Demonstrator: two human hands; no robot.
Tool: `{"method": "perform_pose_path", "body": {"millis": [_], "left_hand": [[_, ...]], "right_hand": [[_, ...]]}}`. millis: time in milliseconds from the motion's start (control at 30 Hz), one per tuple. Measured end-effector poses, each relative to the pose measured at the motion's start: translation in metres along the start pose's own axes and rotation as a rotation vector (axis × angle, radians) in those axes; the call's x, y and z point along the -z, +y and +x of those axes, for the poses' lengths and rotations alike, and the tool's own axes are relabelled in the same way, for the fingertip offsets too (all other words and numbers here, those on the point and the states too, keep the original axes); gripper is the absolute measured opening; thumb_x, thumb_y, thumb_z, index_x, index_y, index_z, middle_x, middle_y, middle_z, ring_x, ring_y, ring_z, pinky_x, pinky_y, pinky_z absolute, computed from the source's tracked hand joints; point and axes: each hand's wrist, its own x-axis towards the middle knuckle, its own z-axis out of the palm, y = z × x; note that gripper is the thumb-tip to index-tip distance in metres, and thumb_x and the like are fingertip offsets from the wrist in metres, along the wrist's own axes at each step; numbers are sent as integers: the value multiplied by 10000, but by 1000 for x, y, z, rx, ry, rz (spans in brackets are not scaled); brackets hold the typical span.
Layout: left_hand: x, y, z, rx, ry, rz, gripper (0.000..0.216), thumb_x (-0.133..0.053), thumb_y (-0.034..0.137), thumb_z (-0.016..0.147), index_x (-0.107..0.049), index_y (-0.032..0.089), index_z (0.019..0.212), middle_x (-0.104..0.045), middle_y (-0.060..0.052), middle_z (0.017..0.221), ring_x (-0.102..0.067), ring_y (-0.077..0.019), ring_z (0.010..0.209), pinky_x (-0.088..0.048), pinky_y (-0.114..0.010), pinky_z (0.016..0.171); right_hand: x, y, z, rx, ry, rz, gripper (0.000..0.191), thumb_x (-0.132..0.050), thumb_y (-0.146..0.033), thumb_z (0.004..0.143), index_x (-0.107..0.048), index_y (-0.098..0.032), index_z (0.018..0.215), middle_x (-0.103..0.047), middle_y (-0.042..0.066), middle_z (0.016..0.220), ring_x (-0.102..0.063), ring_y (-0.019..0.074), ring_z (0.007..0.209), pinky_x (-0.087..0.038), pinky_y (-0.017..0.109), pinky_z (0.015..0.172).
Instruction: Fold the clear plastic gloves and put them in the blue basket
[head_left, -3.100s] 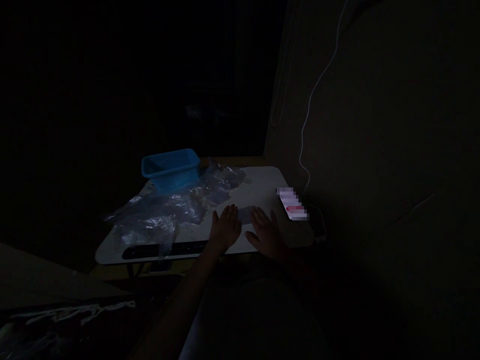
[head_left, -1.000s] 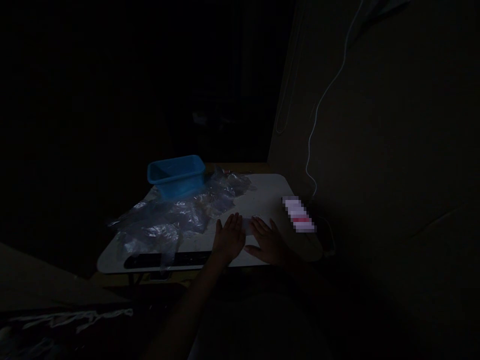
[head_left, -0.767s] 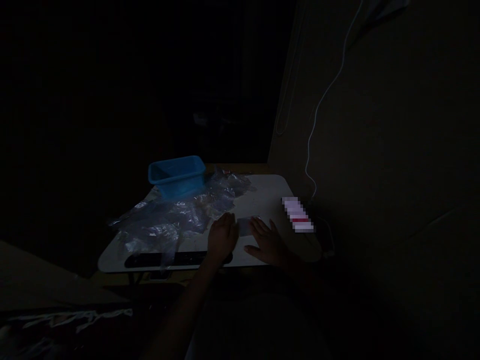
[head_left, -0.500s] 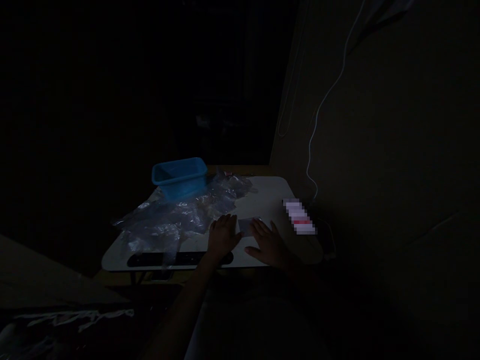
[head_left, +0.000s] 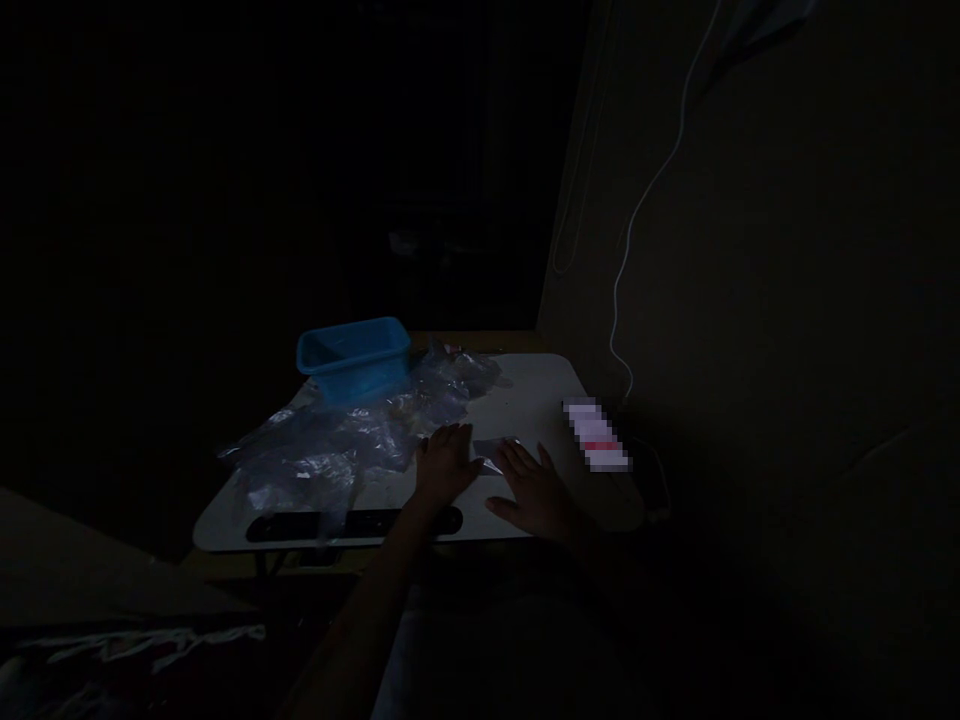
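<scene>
The room is very dark. A small white table (head_left: 525,395) stands in front of me. My left hand (head_left: 442,465) rests near its front edge, fingers curled at the left edge of a small clear plastic piece (head_left: 491,452). My right hand (head_left: 534,490) lies flat with fingers spread on the right part of that piece. A heap of crumpled clear plastic bags (head_left: 337,445) lies just left of my left hand. A blue plastic tub (head_left: 352,355) stands at the table's far left.
A lit phone screen (head_left: 596,435) lies at the table's right edge, with a white cable (head_left: 637,215) running up the dark wall beside it. A dark slot (head_left: 352,522) runs along the table's front. Pale fabric (head_left: 142,640) lies on the floor at lower left.
My left hand went from flat to curled at the plastic piece's left edge. The piece now looks folded and narrower. My right hand stayed flat on it.
</scene>
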Motion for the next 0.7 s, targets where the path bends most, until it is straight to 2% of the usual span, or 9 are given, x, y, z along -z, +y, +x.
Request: {"method": "perform_pose_path", "body": {"millis": [200,267,367,433,700], "left_hand": [[-1,-2,1,-53,66,-58,489,-484,301,769,-444,225,1250,-486,-63,1287,-402,-227,1200,-311,-441,977],[-1,-1,-3,-116,89,-62,451,-458,272,786,-463,237,1235,-491,-54,1285,-397,-216,1208,-297,-435,989],[-2,3,-9,-292,34,-29,417,-394,262,830,-464,212,1238,-465,-63,1309,-368,-194,1238,-255,-426,1023],[-4,6,-13,-355,-38,11,411,-334,250,857,-457,173,1242,-455,-87,1315,-374,-179,1236,-247,-417,1032],[-3,14,-23,-207,-100,167,492,-243,280,877,-306,117,1336,-264,-124,1416,-239,-231,1307,-178,-540,1024]], "right_hand": [[0,0,0,0,-3,-20,726,-301,-618,807,-308,-133,1346,-295,146,1405,-232,264,1301,-117,500,1038],[1,0,-1,1,-10,-26,727,-301,-616,808,-299,-133,1350,-291,148,1407,-227,266,1303,-121,498,1037],[1,0,-1,-2,-19,-17,733,-304,-614,806,-283,-132,1358,-278,145,1413,-212,266,1309,-123,498,1038],[1,-1,-1,-4,-24,-4,737,-321,-609,803,-277,-129,1361,-272,144,1415,-205,267,1311,-117,505,1038],[1,0,0,-10,-29,-26,732,-334,-595,804,-281,-120,1357,-273,151,1414,-202,261,1313,-127,499,1038]]}}
